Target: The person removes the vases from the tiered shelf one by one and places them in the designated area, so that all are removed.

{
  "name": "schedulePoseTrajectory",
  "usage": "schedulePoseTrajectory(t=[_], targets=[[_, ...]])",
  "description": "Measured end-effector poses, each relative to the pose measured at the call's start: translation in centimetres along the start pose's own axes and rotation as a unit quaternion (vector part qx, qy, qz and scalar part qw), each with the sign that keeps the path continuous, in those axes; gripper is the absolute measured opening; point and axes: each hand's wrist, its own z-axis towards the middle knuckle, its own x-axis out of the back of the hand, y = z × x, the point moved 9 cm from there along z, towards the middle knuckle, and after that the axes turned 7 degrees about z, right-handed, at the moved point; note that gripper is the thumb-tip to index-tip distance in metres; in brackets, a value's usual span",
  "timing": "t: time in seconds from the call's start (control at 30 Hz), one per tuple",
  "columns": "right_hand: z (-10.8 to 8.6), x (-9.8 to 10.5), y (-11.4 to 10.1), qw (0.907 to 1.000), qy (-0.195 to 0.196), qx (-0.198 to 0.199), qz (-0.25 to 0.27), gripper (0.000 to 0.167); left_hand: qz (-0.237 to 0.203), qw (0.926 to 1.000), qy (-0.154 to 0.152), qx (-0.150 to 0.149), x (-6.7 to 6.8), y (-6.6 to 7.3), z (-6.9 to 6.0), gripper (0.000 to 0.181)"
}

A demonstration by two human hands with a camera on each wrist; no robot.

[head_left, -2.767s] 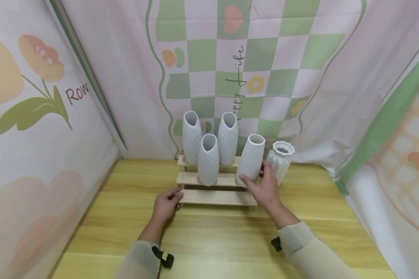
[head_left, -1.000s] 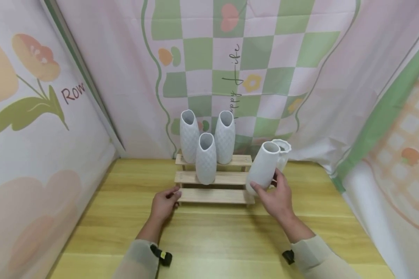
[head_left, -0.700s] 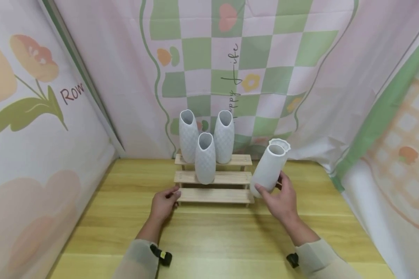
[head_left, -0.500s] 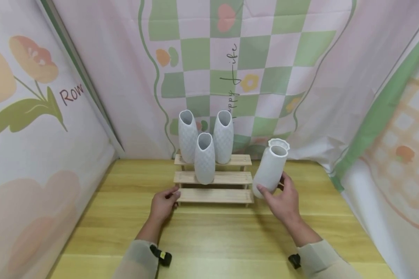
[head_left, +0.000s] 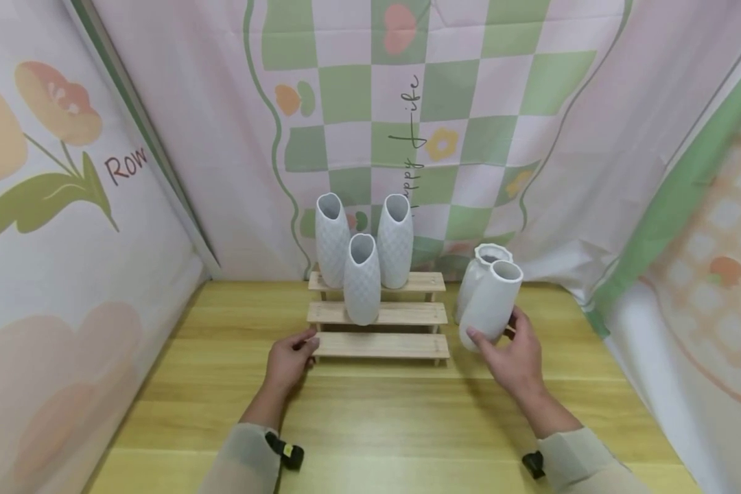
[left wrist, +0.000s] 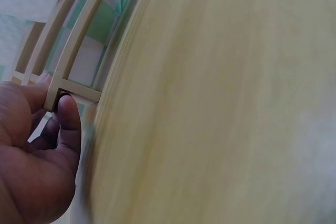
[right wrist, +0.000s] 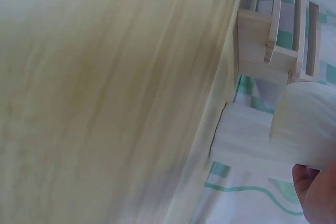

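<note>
- The right hand (head_left: 515, 353) holds a smooth white vase (head_left: 492, 305) down low, with the thumb in front and fingers around the side.
- This vase is to the right of the wooden step stand (head_left: 379, 346). It tips to the right, and its bottom is up off the table (head_left: 358, 425).
- The left hand (head_left: 289, 360) pinches the left end of the stand's bottom shelf between thumb and finger.
- A white vase with a wavy rim (head_left: 471, 283) stands on the table, just behind the smooth one. I cannot tell if they touch.
- Two bumpy white vases stand on the top shelf, a left one (head_left: 332, 247) and a right one (head_left: 396, 247).
- A third bumpy vase (head_left: 363, 291) stands on the middle shelf, between those two and in front.
- A green and white checked cloth (head_left: 451, 89) hangs at the back.
</note>
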Motion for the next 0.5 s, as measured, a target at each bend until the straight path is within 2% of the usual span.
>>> schedulePoseTrajectory(t=[0.5], targets=[[1.0, 2.5, 2.5, 0.9992, 0.036, -0.014, -0.015, 0.094, 0.005, 1.0, -0.004, 0.001, 0.0, -0.2, 0.1, 0.035]])
